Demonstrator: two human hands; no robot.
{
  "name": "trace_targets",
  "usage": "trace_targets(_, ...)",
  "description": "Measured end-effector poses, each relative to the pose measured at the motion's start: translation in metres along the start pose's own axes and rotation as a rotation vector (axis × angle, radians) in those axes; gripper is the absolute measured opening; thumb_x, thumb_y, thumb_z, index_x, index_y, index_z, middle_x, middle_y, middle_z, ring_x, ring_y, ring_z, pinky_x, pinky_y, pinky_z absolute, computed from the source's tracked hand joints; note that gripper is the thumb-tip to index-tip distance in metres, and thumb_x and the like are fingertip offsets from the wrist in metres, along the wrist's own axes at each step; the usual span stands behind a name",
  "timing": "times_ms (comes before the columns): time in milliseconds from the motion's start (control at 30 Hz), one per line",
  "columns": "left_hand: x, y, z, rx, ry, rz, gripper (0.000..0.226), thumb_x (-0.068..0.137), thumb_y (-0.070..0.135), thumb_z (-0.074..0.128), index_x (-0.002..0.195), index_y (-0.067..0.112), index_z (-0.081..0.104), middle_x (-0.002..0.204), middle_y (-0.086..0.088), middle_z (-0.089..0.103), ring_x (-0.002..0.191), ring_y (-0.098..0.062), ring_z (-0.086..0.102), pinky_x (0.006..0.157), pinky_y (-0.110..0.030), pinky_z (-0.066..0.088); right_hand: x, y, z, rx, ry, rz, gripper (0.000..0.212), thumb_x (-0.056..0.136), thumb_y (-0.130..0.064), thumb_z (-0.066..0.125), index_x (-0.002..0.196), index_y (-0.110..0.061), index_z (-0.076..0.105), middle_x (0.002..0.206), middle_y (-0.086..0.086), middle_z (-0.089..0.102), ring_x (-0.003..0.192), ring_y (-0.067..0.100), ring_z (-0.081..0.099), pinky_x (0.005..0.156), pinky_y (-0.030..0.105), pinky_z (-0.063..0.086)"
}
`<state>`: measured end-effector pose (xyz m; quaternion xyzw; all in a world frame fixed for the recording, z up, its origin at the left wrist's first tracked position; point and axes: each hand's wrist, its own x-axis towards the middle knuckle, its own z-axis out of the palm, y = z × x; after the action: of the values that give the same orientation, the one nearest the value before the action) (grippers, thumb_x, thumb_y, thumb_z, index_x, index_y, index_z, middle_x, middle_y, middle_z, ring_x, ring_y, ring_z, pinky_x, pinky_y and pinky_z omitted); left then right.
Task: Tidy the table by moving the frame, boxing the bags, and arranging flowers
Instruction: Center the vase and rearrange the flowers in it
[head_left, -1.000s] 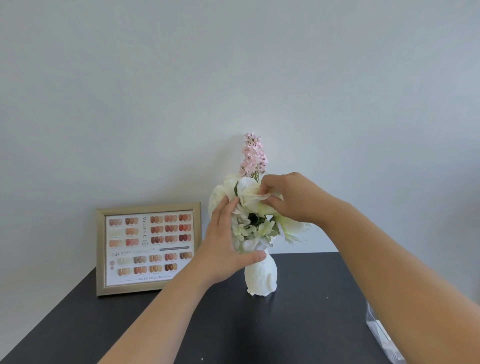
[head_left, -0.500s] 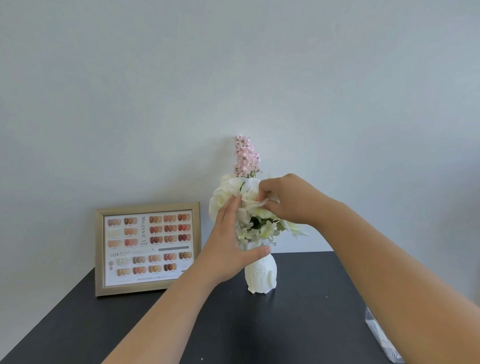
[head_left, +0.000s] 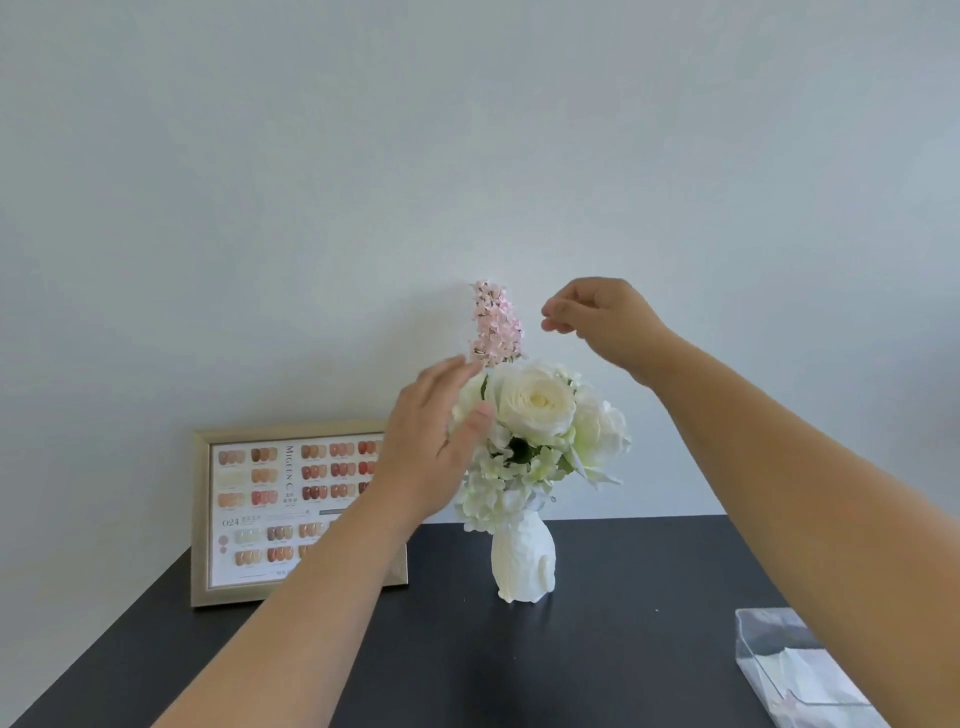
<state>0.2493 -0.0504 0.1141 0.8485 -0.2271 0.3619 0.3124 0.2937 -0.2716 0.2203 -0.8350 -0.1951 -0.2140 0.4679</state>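
Standing on one table (head_left: 623, 649): one vase (head_left: 522, 564), one frame (head_left: 291, 514), one box (head_left: 800, 670).

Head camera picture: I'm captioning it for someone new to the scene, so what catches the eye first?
The white bouquet with its pink flower spike, standing in a white vase at the middle of the dark table. The left hand lies open against the blooms and the right hand hovers curled beside the spike. A gold picture frame leans at the wall, left.

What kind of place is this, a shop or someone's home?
Probably a nail salon counter, though I can't be sure. A framed chart of nail polish colour swatches leans against the wall on a black table, beside a white vase of flowers.
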Motion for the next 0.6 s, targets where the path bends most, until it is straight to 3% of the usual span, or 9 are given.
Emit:
trace_targets(67, 0.004, 0.002, 0.005, 0.042, -0.092, 0.022, 0.056, 0.098, 0.058, 0.029, 0.147, 0.032, 0.039, 0.153, 0.014, 0.034, 0.14, -0.004, 0.023, 0.114, -0.037, 0.02, 0.024, 0.009, 0.008, 0.035, -0.054, 0.13, 0.012, 0.089, -0.021, 0.063, 0.097, -0.015, 0.069, 0.089, 0.001, 0.073, 0.083, 0.019, 0.063, 0.072, 0.028, 0.05)
trace_targets(200, 0.003, 0.0, 0.015, 0.059, -0.196, -0.014, 0.061, 0.095, 0.064, 0.024, 0.149, 0.038, 0.033, 0.155, 0.021, 0.028, 0.145, -0.003, 0.013, 0.118, -0.04, 0.012, 0.054, 0.025, 0.036, -0.066, -0.202, 0.292, 0.051, 0.084, -0.024, 0.072, 0.129, -0.011, 0.052, 0.104, 0.009, 0.066, 0.085, 0.02, 0.059, 0.075, 0.03, 0.05)
trace_targets(300, 0.003, 0.003, 0.021, 0.074, -0.217, 0.012, 0.061, 0.093, 0.066, 0.024, 0.149, 0.041, 0.03, 0.155, 0.023, 0.027, 0.145, 0.0, 0.008, 0.118, -0.043, 0.008, 0.069, 0.028, 0.055, -0.058, -0.331, 0.313, 0.072, 0.075, -0.028, 0.08, 0.136, -0.013, 0.043, 0.117, 0.015, 0.064, 0.089, 0.023, 0.059, 0.087, 0.038, 0.051)
trace_targets(367, 0.003, 0.006, 0.024, 0.089, -0.205, 0.025, 0.061, 0.092, 0.067, 0.027, 0.148, 0.042, 0.029, 0.155, 0.022, 0.028, 0.145, -0.001, 0.007, 0.118, -0.045, 0.005, 0.073, 0.028, 0.064, -0.032, -0.436, 0.299, 0.063, 0.071, -0.024, 0.082, 0.125, -0.01, 0.052, 0.111, 0.015, 0.069, 0.087, 0.023, 0.063, 0.091, 0.041, 0.051)
trace_targets(433, 0.002, 0.007, 0.025, 0.063, -0.187, 0.027, 0.062, 0.092, 0.066, 0.033, 0.149, 0.043, 0.027, 0.155, 0.02, 0.03, 0.146, -0.002, 0.008, 0.119, -0.045, 0.002, 0.073, 0.029, 0.07, -0.036, -0.471, 0.234, 0.043, 0.072, -0.016, 0.08, 0.11, -0.005, 0.062, 0.093, 0.011, 0.074, 0.077, 0.019, 0.068, 0.08, 0.033, 0.055)
trace_targets(533, -0.002, 0.005, 0.025, 0.045, -0.171, 0.031, 0.058, 0.092, 0.063, 0.038, 0.146, 0.048, 0.025, 0.152, 0.022, 0.033, 0.145, -0.003, 0.011, 0.119, -0.043, -0.001, 0.072, 0.033, 0.071, -0.026, -0.392, 0.151, 0.032, 0.072, -0.009, 0.079, 0.101, -0.002, 0.066, 0.084, 0.01, 0.076, 0.077, 0.025, 0.072, 0.077, 0.035, 0.057)
trace_targets(600, -0.004, 0.003, 0.025, 0.069, -0.153, 0.039, 0.051, 0.093, 0.061, 0.038, 0.143, 0.051, 0.029, 0.148, 0.024, 0.037, 0.143, -0.004, 0.017, 0.118, -0.042, 0.006, 0.073, 0.034, 0.067, 0.029, -0.349, 0.135, 0.031, 0.075, -0.007, 0.079, 0.101, 0.0, 0.064, 0.084, 0.013, 0.075, 0.075, 0.028, 0.069, 0.072, 0.038, 0.056)
